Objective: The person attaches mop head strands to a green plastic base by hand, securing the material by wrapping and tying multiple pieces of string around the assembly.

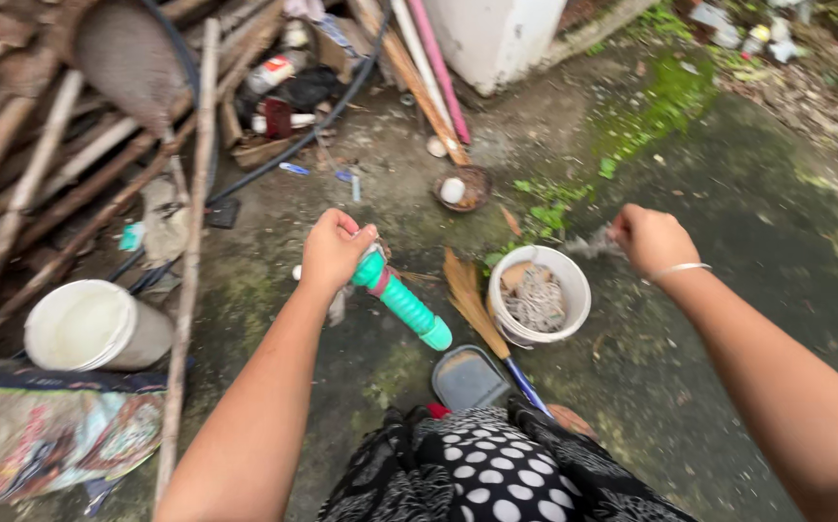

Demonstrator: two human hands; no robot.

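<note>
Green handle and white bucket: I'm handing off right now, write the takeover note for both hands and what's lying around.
Left hand: closed around the top of the green ribbed handle, which slants down toward the person.
Right hand: closed on a small grey clump, held above the ground beside the white bucket.
White bucket stands on the wet concrete with greyish debris inside. A broom lies against its left side; a grey dustpan sits near the person's lap.
Done: some debris is in the bucket.
Left: the clump in the right hand is not yet in the bucket.
</note>
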